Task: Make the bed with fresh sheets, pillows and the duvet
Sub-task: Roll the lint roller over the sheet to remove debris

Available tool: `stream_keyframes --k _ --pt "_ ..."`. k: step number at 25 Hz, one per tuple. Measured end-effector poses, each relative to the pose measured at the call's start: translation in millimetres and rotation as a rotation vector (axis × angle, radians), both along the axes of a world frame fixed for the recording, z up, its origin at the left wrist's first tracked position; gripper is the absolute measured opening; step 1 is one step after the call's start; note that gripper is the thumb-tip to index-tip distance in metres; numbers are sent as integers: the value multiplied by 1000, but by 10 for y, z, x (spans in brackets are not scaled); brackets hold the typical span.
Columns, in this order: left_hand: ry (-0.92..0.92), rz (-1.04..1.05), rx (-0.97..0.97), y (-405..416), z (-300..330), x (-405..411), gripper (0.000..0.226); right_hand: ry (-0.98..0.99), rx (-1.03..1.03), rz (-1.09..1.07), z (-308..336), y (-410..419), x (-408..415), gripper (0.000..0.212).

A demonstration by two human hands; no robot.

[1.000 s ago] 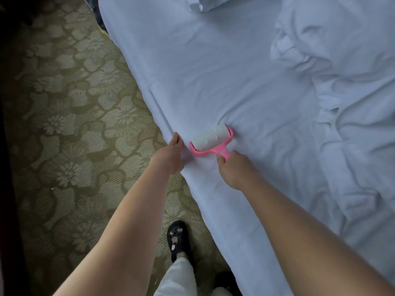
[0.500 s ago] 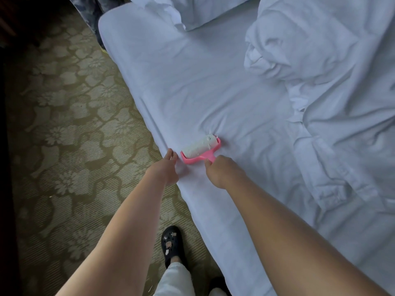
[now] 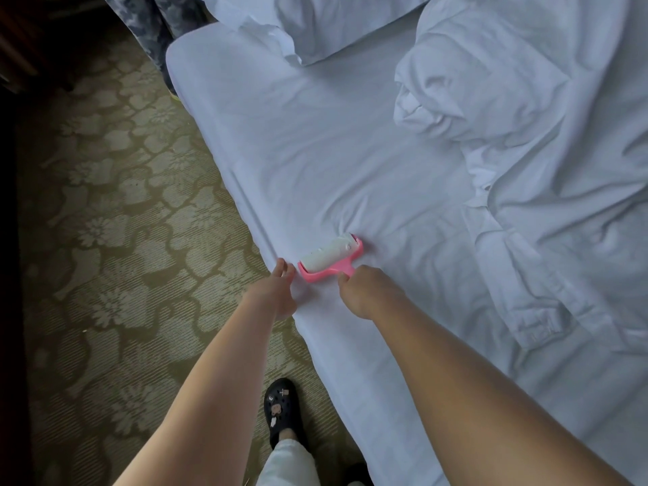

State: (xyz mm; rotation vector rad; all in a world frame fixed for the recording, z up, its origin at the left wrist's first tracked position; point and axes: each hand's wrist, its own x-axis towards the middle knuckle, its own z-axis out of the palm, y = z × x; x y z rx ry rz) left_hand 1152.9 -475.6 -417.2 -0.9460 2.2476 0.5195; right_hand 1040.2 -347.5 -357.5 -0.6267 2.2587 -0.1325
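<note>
A white fitted sheet (image 3: 315, 152) covers the mattress. On it, near the bed's left edge, lies a pink lint roller (image 3: 331, 257) with a white roll, and the sheet wrinkles just beyond it. My right hand (image 3: 364, 292) grips the roller's pink handle. My left hand (image 3: 277, 289) rests at the sheet's edge just left of the roller, fingers pointing away from me. A crumpled white duvet (image 3: 543, 135) is heaped over the right side of the bed. A white pillow (image 3: 315, 26) lies at the head.
A floral patterned carpet (image 3: 122, 222) runs along the bed's left side. My foot in a black clog (image 3: 282, 408) stands close to the bed edge. Dark patterned fabric (image 3: 150, 22) hangs by the bed's far left corner. Dark furniture (image 3: 21, 40) fills the top left.
The view has pulled back, so more of the pillow and the duvet shows. Both hands and the roller keep the same hold and sit slightly farther along the sheet edge.
</note>
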Motion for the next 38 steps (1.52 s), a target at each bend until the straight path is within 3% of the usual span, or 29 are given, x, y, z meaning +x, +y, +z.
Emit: stream_keyframes --k 8,13,18,29,38 --pt "-91 -48 55 176 105 -15 76 -11 194 56 144 165 0 46" --pt "-105 -100 -58 65 16 43 81 -10 133 37 36 64 0 49" --pt "-95 -97 -139 -542 51 -149 81 0 100 38 13 -396 -137 51" --pt "-18 -176 -85 -1410 -79 -301 86 17 43 -10 -57 -1568 -445 50" --pt "-15 -154 -81 -1374 18 -309 87 25 39 -1 -20 -1378 -348 52"
